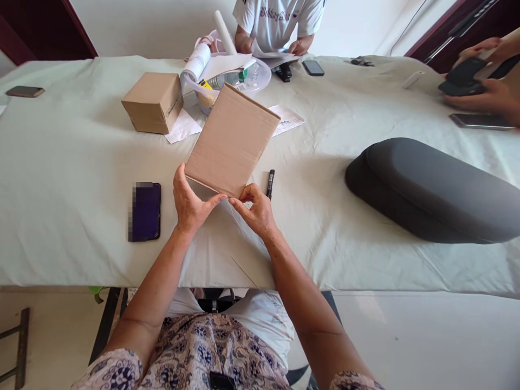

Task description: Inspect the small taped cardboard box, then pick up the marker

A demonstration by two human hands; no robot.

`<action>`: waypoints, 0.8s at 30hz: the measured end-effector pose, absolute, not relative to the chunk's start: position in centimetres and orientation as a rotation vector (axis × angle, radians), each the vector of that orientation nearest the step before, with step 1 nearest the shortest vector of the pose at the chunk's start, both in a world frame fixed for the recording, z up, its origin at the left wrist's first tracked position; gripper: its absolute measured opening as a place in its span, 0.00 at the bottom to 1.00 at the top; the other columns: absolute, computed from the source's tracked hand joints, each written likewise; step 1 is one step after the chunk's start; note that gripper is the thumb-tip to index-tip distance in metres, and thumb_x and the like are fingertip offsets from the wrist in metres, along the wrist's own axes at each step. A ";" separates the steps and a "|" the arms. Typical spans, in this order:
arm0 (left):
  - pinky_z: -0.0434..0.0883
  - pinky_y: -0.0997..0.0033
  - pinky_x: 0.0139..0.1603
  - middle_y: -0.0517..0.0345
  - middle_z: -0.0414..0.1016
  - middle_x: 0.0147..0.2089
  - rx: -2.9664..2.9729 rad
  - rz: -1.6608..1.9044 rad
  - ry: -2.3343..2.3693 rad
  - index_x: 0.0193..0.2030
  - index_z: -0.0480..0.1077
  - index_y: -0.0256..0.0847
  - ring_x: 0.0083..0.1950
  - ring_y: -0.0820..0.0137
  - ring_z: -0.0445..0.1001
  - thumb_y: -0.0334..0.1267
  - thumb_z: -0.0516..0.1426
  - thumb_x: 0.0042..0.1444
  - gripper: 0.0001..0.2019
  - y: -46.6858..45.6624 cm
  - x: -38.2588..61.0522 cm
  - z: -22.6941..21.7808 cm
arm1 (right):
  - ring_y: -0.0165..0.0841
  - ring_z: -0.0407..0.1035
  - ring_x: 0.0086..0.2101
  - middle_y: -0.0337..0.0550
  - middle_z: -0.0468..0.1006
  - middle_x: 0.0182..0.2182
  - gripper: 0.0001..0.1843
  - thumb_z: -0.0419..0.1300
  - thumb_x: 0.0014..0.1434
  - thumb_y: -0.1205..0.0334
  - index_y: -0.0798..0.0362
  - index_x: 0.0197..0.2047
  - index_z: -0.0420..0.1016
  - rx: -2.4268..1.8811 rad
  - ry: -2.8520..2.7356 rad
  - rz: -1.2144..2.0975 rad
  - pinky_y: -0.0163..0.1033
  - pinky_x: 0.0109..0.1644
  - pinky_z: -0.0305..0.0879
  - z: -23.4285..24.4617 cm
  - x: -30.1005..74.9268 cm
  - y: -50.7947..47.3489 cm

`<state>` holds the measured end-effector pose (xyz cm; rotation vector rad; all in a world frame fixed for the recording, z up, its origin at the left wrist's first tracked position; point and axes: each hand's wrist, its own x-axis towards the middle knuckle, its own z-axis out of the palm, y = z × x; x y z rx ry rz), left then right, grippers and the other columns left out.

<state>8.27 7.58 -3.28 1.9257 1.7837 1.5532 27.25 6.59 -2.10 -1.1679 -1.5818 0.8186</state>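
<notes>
One table [81,162] under pale cloth spans the view; its near edge runs beneath the forearms, and cloth stretches widely to the left. One case [430,189] takes the right side, with a broad strip of cloth between it and the right hand [255,210]. One basin [263,81] sits near the far edge. Of two boxes, the held box [233,141] is tilted over the middle; the left hand [190,208] grasps its left corner and near edge, while the right hand pinches its near corner. The other box [144,103] stands left of the basin. Four phones [147,216] lie well apart. One marker [270,184] lies just beside the right hand.
</notes>
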 end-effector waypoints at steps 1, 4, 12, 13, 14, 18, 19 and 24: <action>0.63 0.44 0.71 0.29 0.56 0.73 1.914 1.552 1.789 0.74 0.45 0.39 0.75 0.44 0.60 0.71 0.66 0.41 0.63 7.5 8.3 -3.2 | 0.29 0.63 0.28 0.33 0.67 0.26 0.21 0.66 0.56 0.44 0.47 0.30 0.60 -1.172 -1.574 0.841 0.40 0.37 0.67 -2.1 27.3 6.6; 0.67 0.49 0.67 0.33 0.61 0.71 1.884 1.598 1.771 0.72 0.50 0.41 0.72 0.48 0.65 0.69 0.64 0.48 0.53 7.5 8.3 -3.0 | 0.28 0.63 0.28 0.33 0.66 0.26 0.23 0.66 0.56 0.42 0.47 0.30 0.60 -1.168 -1.558 0.874 0.39 0.37 0.67 -1.9 27.5 6.7; 0.75 0.63 0.55 0.46 0.78 0.55 1.645 1.850 1.577 0.56 0.70 0.42 0.56 0.63 0.77 0.57 0.51 0.68 0.22 7.4 7.5 -2.2 | 0.28 0.61 0.28 0.33 0.66 0.26 0.28 0.64 0.55 0.33 0.48 0.28 0.61 -1.177 -1.645 1.018 0.38 0.36 0.64 -1.8 28.9 7.1; 0.75 0.63 0.55 0.47 0.78 0.54 1.634 1.860 1.575 0.55 0.71 0.43 0.55 0.64 0.78 0.57 0.50 0.69 0.22 7.4 7.4 -2.1 | 0.28 0.62 0.28 0.34 0.67 0.26 0.29 0.64 0.55 0.32 0.48 0.28 0.62 -1.180 -1.654 1.030 0.38 0.36 0.64 -1.8 29.1 7.2; 0.74 0.63 0.56 0.48 0.79 0.53 1.631 1.867 1.576 0.54 0.72 0.43 0.55 0.64 0.78 0.56 0.50 0.69 0.21 7.4 7.4 -2.1 | 0.28 0.62 0.28 0.34 0.68 0.26 0.29 0.64 0.54 0.32 0.49 0.27 0.62 -1.186 -1.662 1.043 0.38 0.36 0.64 -1.8 29.2 7.2; 0.75 0.62 0.58 0.48 0.78 0.52 1.610 1.901 1.511 0.53 0.72 0.43 0.56 0.64 0.78 0.55 0.50 0.70 0.20 7.2 7.6 -2.1 | 0.29 0.65 0.28 0.35 0.70 0.25 0.31 0.65 0.52 0.30 0.49 0.27 0.63 -1.231 -1.676 1.056 0.37 0.35 0.63 -1.9 29.6 7.2; 0.75 0.62 0.56 0.48 0.77 0.53 1.614 1.906 1.480 0.53 0.72 0.43 0.57 0.63 0.77 0.55 0.52 0.68 0.20 7.1 7.7 -2.1 | 0.29 0.65 0.28 0.36 0.71 0.25 0.31 0.65 0.52 0.29 0.49 0.27 0.64 -1.243 -1.680 1.049 0.37 0.34 0.64 -2.0 29.6 7.2; 0.76 0.65 0.51 0.46 0.73 0.59 1.712 1.978 1.433 0.56 0.69 0.43 0.62 0.61 0.73 0.52 0.62 0.62 0.21 6.9 7.8 -2.0 | 0.32 0.69 0.29 0.39 0.76 0.26 0.30 0.64 0.52 0.29 0.51 0.29 0.71 -1.288 -1.766 1.063 0.38 0.35 0.65 -1.8 29.3 7.1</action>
